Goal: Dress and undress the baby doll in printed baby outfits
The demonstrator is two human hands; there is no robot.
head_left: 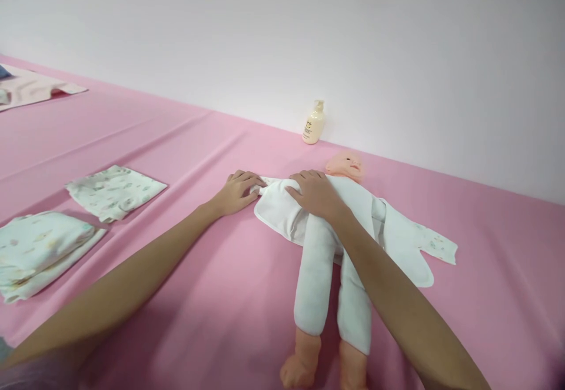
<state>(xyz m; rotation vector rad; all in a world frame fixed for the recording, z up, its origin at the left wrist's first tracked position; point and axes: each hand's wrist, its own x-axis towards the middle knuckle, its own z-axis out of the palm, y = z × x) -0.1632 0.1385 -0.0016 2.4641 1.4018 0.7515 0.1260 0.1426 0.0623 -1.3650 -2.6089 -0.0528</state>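
A baby doll (pixel 320 272) with a white cloth body lies on its back, its head towards the wall. Under it is spread a white baby shirt (pixel 404 246), one patterned sleeve stretched out to the right. My left hand (pixel 241 193) is closed at the end of the left sleeve, fingers and thumb pinching the cloth. Across the doll's upper arm and shoulder lies my right hand (pixel 313 192), fingers curled over the far side and thumb on the near side. Part of the doll's chest is hidden by my right hand and forearm.
A cream pump bottle (pixel 313 124) stands against the white wall behind the doll. Folded patterned clothes (pixel 117 193) and another folded pile (pixel 44 252) lie to the left. Farther left is a pale pink cloth (pixel 39 87). Pink sheeting (pixel 198 319) covers the surface.
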